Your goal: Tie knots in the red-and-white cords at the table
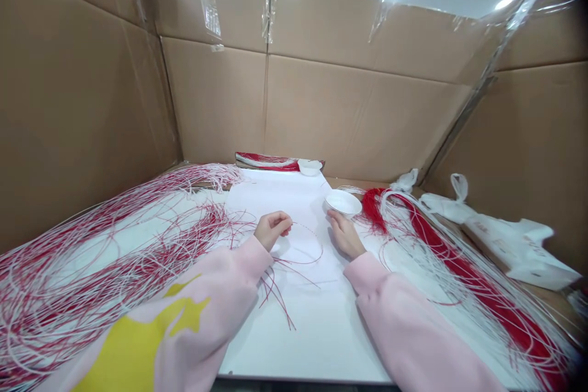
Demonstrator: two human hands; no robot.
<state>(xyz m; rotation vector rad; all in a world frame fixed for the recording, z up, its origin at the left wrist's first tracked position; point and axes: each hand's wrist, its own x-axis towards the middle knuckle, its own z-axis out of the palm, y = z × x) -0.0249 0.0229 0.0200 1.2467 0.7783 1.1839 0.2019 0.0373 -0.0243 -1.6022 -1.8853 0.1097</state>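
My left hand (274, 229) is closed in a pinch over the middle of the white sheet. A thin red-and-white cord (321, 251) curves out from its fingertips in a loose loop to the right. Below this hand, several cord ends (280, 300) fan out across the white surface. My right hand (344, 234) has its fingers stretched out, with the fingertips at the near rim of a shallow white bowl (343, 201). Whether they touch the rim I cannot tell, and the bowl's contents are too small to make out.
Long bundles of red-and-white cords (138, 275) spread over the left side. Red and white strands (450, 257) lie along the right, beside white plastic bags (514, 242). A second white bowl (310, 166) stands at the back. Cardboard walls (321, 110) enclose the table.
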